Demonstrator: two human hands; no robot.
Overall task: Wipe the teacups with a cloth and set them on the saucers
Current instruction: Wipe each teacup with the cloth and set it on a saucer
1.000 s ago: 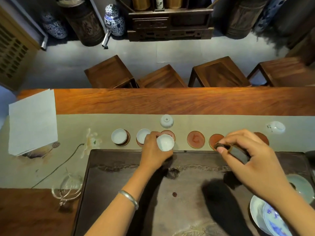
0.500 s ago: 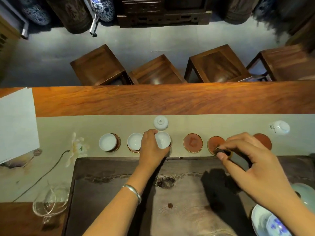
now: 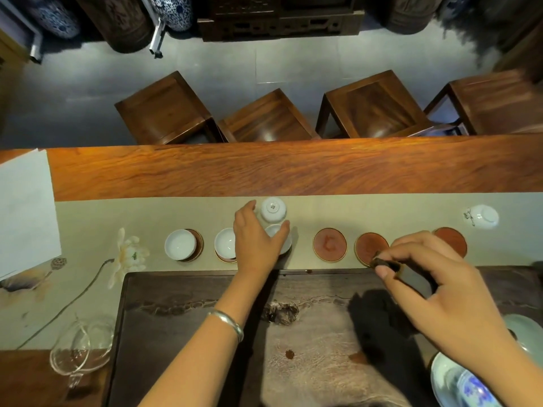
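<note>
Two white teacups (image 3: 179, 244) (image 3: 224, 244) stand upright on red-brown saucers at the left of the row. A third teacup (image 3: 278, 234) sits on its saucer, half hidden under my left hand (image 3: 257, 240). That hand's fingers are spread, reaching up beside an upside-down teacup (image 3: 273, 209) just behind the row. Three empty saucers (image 3: 329, 244) (image 3: 368, 246) (image 3: 451, 239) lie to the right. Another teacup (image 3: 482, 216) lies tipped at the far right. My right hand (image 3: 435, 292) pinches a dark cloth (image 3: 390, 265) over the edge of the middle empty saucer.
A dark stone tea tray (image 3: 191, 318) fills the near table. A glass pitcher (image 3: 79, 348) stands at its left, a white sheet (image 3: 26, 210) further left. A celadon bowl (image 3: 526, 330) and a blue-and-white dish (image 3: 458, 383) sit at the lower right. Wooden stools stand beyond the table.
My left hand set the third teacup down on its saucer, let go, and moved forward toward the upside-down teacup. My right hand stayed in place with the cloth.
</note>
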